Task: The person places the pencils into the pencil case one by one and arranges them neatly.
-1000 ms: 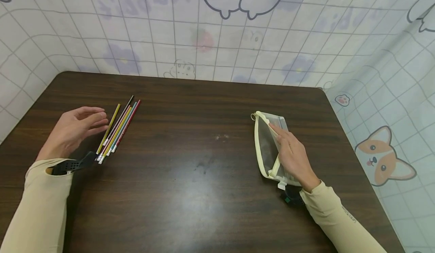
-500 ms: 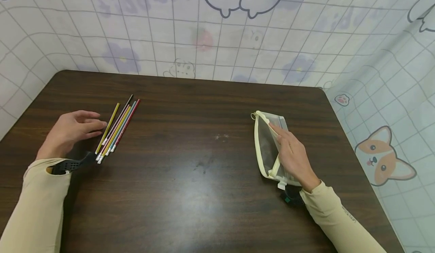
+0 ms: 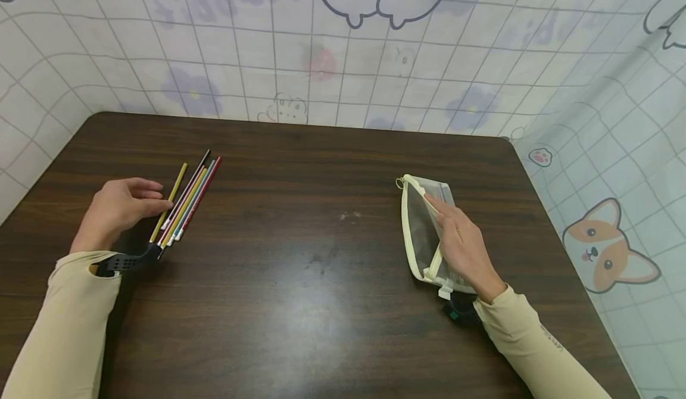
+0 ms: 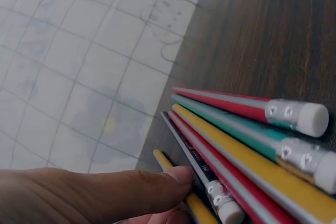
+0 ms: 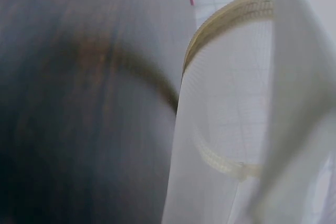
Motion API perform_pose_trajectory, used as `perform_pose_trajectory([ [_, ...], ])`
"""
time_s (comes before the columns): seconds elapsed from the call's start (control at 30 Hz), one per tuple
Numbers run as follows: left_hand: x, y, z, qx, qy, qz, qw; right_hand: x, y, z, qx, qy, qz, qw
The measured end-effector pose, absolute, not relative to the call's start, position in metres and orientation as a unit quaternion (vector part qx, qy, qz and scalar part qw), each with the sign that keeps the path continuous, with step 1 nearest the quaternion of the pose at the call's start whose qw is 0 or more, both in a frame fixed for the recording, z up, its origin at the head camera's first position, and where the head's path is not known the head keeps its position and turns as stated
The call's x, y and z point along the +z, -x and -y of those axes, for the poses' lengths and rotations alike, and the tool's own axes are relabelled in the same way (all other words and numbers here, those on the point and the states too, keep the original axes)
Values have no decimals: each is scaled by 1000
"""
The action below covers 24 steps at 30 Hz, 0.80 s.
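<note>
At the table's left, my left hand (image 3: 120, 211) has its thumb and fingers around a yellow pencil (image 3: 180, 178). In the left wrist view the thumb (image 4: 131, 190) crosses that pencil, with fingertips just below it. Close beside lie a black pencil (image 4: 197, 156), a red pencil (image 4: 231, 103), a green pencil (image 4: 231, 119) and others, with white erasers toward me. My right hand (image 3: 463, 244) holds one side of a pale yellow-edged, see-through zip pencil case (image 3: 406, 232), its mouth gaping. The right wrist view shows the case's zipper edge (image 5: 231, 14); the right fingers' undersides are hidden.
Everything lies on a dark wooden table (image 3: 300, 220). A white gridded cloth (image 3: 246, 47) with cartoon prints rises along its back and sides. A ring zip pull (image 3: 399, 183) sits at the case's far corner.
My left hand has shifted slightly and its thumb has come over the outermost yellow pencil. My right hand and the pencil case have stayed put.
</note>
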<state>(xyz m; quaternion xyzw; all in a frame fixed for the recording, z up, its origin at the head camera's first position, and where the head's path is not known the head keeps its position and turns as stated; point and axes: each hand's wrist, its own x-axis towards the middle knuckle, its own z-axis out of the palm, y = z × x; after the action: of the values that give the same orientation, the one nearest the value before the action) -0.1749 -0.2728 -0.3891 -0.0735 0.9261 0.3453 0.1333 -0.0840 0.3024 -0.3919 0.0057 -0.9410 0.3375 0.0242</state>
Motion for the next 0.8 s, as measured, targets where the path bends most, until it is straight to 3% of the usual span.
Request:
perform_pose_trajectory([
  [0.8, -382, 175, 272, 355, 38, -922, 150, -394, 86, -306, 341, -15, 939, 32],
])
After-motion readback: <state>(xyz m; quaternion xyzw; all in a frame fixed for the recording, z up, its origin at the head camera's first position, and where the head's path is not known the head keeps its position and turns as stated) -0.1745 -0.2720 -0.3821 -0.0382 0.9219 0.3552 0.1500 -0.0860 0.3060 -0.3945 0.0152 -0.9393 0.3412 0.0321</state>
